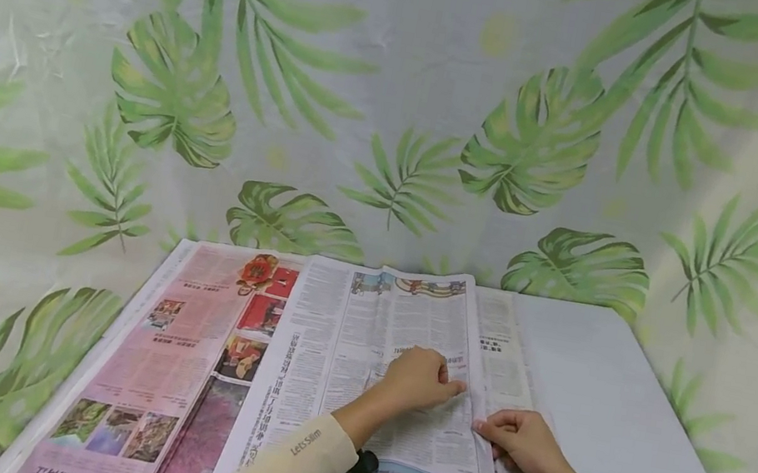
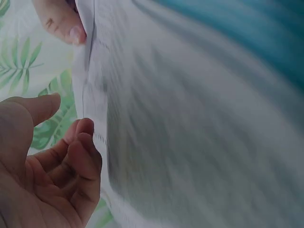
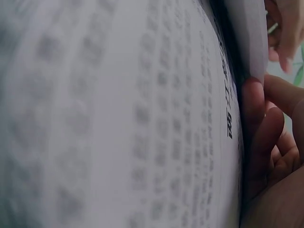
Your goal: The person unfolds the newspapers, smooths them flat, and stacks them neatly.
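Note:
A printed newspaper sheet [image 1: 325,328] lies folded over other newspaper pages on the table. My right hand [image 1: 525,442] pinches its right edge between thumb and fingers; the right wrist view shows the fingertips [image 3: 254,92] at the lifted margin of the sheet. Slightly higher and to the left, my left hand [image 1: 420,379] is over the same sheet. In the left wrist view, the left hand [image 2: 57,166] has its thumb apart from loosely bent fingers, which hold nothing, right beside the paper's edge.
A pink newspaper page [image 1: 177,345] with photos spreads out at the left. Another printed page [image 1: 505,360] shows from under the sheet's right side. The white table [image 1: 626,432] extends further right, with a leaf-patterned curtain [image 1: 417,108] behind it.

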Motion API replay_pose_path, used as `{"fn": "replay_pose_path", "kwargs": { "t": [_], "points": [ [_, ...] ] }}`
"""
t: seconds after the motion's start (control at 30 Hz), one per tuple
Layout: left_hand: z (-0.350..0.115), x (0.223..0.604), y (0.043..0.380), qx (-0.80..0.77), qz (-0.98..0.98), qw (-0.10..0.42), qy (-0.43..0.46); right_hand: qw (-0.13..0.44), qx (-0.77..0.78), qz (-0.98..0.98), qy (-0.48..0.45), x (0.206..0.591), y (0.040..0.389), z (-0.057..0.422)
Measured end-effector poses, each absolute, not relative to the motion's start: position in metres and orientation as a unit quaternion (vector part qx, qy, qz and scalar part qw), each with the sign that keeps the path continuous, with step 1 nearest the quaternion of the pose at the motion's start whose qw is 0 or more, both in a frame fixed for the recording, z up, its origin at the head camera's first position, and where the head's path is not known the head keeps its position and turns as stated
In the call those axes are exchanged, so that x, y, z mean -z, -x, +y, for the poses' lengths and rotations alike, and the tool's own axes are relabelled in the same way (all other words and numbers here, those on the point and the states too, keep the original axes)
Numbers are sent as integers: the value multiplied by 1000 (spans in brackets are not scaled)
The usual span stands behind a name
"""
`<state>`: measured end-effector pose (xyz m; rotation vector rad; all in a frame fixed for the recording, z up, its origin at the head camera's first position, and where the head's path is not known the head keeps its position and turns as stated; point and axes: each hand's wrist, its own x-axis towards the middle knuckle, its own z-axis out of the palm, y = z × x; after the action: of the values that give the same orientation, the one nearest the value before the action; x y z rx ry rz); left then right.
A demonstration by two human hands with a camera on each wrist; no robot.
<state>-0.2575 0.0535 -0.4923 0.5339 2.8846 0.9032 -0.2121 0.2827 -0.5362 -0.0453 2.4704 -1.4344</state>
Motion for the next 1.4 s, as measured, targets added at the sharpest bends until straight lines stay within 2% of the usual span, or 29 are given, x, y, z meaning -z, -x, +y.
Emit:
{"fn": "replay_pose_path", "kwargs": {
  "t": [0.27, 0.6, 0.97, 1.27, 1.4],
  "points": [
    [77, 505, 256, -336, 928, 76, -145, 145, 502, 853, 9, 538, 211, 279],
    [97, 516, 258, -329, 930, 76, -145, 133, 511, 849, 24, 537, 211, 284],
    [94, 515, 254, -363, 915, 79, -156, 128, 510, 850, 9, 538, 209, 280],
    [86, 517, 258, -371, 907, -6, -199, 134, 530, 838, -5, 530, 208, 280],
    [84, 517, 258, -385, 902, -25, -194, 134, 530, 837, -24, 532, 207, 280]
  ]
}}
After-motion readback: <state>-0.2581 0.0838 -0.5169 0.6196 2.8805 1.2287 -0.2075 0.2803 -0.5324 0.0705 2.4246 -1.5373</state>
